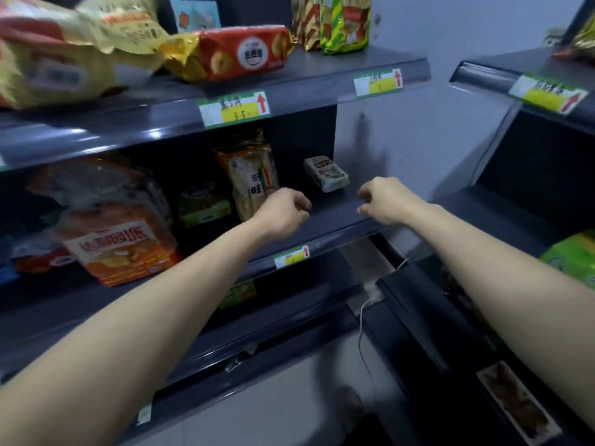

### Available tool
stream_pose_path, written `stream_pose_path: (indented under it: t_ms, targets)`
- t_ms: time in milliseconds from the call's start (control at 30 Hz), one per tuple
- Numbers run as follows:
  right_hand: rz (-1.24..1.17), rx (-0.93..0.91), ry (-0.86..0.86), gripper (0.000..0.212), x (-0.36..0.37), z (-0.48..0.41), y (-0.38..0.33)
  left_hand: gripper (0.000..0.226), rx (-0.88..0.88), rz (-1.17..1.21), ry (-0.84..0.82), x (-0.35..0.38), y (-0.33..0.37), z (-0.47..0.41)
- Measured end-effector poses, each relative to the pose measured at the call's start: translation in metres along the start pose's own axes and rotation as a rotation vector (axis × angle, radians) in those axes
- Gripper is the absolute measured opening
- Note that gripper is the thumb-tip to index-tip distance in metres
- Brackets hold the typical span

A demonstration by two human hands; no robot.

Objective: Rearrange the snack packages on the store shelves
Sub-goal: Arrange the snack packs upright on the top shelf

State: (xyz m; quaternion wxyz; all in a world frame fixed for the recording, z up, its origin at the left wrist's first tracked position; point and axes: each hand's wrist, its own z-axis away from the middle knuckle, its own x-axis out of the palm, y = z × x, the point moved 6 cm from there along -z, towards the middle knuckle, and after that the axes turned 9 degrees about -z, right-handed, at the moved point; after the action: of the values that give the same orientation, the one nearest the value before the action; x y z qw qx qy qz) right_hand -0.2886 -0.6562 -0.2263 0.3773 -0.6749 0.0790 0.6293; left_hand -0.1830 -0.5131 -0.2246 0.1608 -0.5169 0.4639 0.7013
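Both bare forearms reach fwd over the middle shelf [338, 217], a dark grey metal board w/ glossy front lip.

Left hand [283, 210]: fingers curled in loose, holding nothing, just in front of the tall clear rice-cracker pack [248, 178], which stands upright mid-shelf; can't tell if knuckles touch it.

Right hand [383, 201]: thumb and fingers narrowly apart, empty, over the shelf's right front edge.

Small white boxy pack [326, 173] lies toward the right back corner of the middle shelf, between the hands and apart from both.

Left part of same shelf: big crinkly orange bag [119, 233], leaning, glossy film. Behind it, a green-label pack [204, 204], dim.

Top shelf [322, 75]: red biscuit pack [244, 54] w/ gold crimped end lies flat near the front edge; blurred yellow-red bag [54, 56] at left; striped upright bags [331, 20] at back right.

Paper price tag [233, 108], green/yellow w/ red arrow, on the top shelf's lip.

Thin white cable [362, 320] hangs below, betw the shelf units.
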Motion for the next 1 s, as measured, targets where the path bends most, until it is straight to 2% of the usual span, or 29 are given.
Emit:
stream_pose_path:
  t_ms: [233,533,633,767,900,1000]
  targets:
    - [-0.078,-0.043,-0.043,0.046,0.003,-0.101,0.049,0.022,-0.096,0.045,0.01,0.044,0.016,-0.105]
    - [-0.014,-0.142,-0.108,0.038,0.031,-0.211,0.081,0.017,-0.267,0.107,0.019,0.085,0.0,-0.206]
    - [-0.049,-0.126,-0.125,0.035,0.041,-0.243,0.083,0.024,-0.371,0.15,0.061,0.092,-0.009,-0.23]
    - [-0.047,-0.147,-0.157,0.032,0.051,-0.272,0.079,0.017,-0.458,0.16,0.11,0.1,-0.023,-0.257]
    - [-0.093,-0.15,-0.183,0.039,0.059,-0.287,0.077,0.014,-0.518,0.193,0.127,0.116,-0.04,-0.279]
    - [-0.13,-0.099,-0.205,0.036,0.07,-0.298,0.082,0.024,-0.562,0.268,0.113,0.13,-0.049,-0.291]
